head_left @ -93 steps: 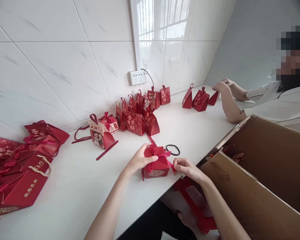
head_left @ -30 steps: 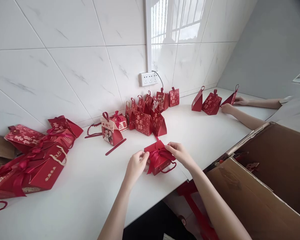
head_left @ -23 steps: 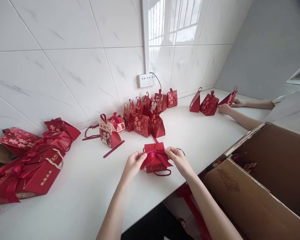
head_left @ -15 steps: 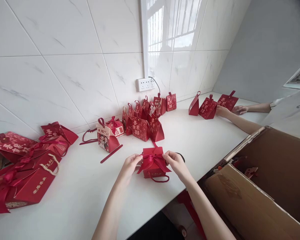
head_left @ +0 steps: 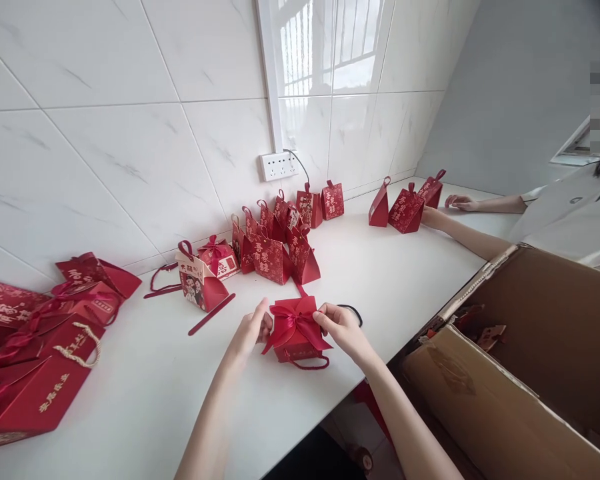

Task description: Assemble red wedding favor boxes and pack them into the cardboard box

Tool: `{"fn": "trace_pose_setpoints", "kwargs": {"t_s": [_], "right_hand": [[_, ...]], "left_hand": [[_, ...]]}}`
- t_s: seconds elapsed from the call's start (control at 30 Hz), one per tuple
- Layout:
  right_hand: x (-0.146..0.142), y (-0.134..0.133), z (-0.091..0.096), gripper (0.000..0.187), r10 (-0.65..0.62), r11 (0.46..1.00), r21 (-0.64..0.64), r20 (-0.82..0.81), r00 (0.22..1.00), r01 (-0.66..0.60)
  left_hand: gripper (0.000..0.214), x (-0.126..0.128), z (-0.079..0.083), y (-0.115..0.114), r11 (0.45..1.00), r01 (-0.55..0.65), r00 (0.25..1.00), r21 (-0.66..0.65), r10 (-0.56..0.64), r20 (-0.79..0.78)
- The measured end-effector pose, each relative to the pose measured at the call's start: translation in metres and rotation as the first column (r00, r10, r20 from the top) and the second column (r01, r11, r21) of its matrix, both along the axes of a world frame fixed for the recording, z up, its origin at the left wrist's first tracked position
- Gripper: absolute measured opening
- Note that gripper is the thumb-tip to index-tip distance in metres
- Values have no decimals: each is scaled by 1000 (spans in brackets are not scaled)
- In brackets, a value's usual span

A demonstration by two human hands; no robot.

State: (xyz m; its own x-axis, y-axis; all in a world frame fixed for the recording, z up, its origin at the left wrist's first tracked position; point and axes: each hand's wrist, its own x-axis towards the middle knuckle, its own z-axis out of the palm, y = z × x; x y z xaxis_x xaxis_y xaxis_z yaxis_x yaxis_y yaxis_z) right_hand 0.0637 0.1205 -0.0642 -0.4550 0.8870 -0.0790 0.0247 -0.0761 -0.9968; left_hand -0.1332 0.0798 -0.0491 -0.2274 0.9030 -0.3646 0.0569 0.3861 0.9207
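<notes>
A small red gift box (head_left: 296,351) stands on the white table in front of me, tied with a shiny red ribbon bow (head_left: 294,321). Its twisted red cord handle (head_left: 310,366) loops out at the near side. My right hand (head_left: 343,330) pinches the bow's right loop between thumb and fingers. To the left of the box, just apart from the bow, is my left hand (head_left: 253,333); its thumb is raised, its fingers are loosely bent, and nothing shows in it. A black loop (head_left: 353,313) lies partly behind my right hand.
Several red gift boxes (head_left: 273,257) cluster by the wall, with a flat red strip (head_left: 211,314) nearer me. Larger red boxes (head_left: 55,380) stand left. A cardboard carton (head_left: 480,393) is at the right. Beyond it, a co-worker's hand (head_left: 433,219) touches a red box (head_left: 407,210).
My left hand has let go of the bow and drawn off to the left. My right hand still pinches its loop. The co-worker's far hand has come away from a box, which now stands upright.
</notes>
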Motion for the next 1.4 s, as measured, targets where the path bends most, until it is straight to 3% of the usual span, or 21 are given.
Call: {"fn": "trace_pose_setpoints", "kwargs": {"t_s": [0.27, 0.47, 0.63, 0.9, 1.1, 1.4], "right_hand": [[1, 1, 0, 40, 28, 1000, -4, -7, 1000, -29], [2, 1, 1, 42, 13, 1000, -11, -35, 999, -14], [-2, 5, -2, 48, 21, 1000, -16, -85, 996, -22], [-4, 6, -9, 51, 22, 1000, 22, -106, 994, -19], [-2, 8, -15, 48, 7, 1000, 18, -154, 988, -4], [-4, 3, -22, 44, -98, 990, -120, -240, 966, 71]], "left_hand": [[55, 0, 4, 13, 999, -15, 997, -30, 12, -83], [43, 1, 7, 10, 998, 8, 999, 55, -5, -40], [46, 0, 7, 3, 991, 21, 1000, 129, -22, 9], [55, -2, -1, -4, 993, -11, 993, 121, -4, 120], [54, -3, -5, -5, 987, 53, 990, 152, -72, 125], [49, 3, -12, -9, 988, 70, 972, 141, -99, 212]]}}
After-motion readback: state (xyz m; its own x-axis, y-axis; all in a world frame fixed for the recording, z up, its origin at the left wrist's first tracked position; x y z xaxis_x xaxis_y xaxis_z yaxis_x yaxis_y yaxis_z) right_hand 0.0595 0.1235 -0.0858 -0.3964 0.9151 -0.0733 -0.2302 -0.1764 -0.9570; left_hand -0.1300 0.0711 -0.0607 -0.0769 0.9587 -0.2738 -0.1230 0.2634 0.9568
